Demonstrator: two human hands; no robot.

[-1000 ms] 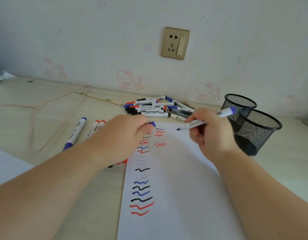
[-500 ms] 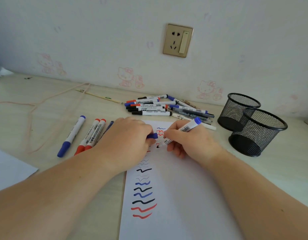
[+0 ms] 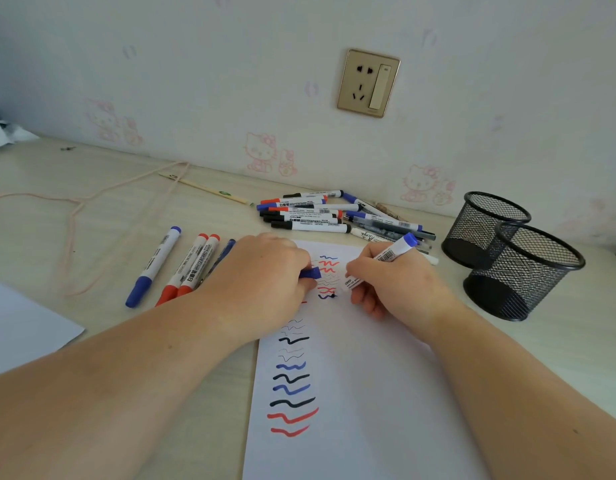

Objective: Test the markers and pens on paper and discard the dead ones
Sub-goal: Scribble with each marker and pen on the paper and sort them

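A white sheet of paper (image 3: 362, 393) lies in front of me, marked with black, blue and red squiggles. My right hand (image 3: 396, 282) grips a white marker with a blue end (image 3: 393, 252), its tip down on the paper at a fresh blue squiggle (image 3: 327, 296). My left hand (image 3: 261, 278) rests on the paper's left edge and holds the blue cap (image 3: 311, 273). A pile of markers and pens (image 3: 320, 213) lies beyond the paper. A few capped markers (image 3: 181, 265) lie to the left.
Two black mesh pen cups (image 3: 521, 268) stand at the right, one (image 3: 479, 226) behind the other. A pink cord (image 3: 77, 209) and a wooden stick (image 3: 202, 187) lie at the back left. Another white sheet (image 3: 19, 327) is at the left edge. A wall socket (image 3: 368, 83) is above.
My right hand brought the uncapped marker down from the air to the paper and drew a blue squiggle. My left hand stayed on the paper with the cap.
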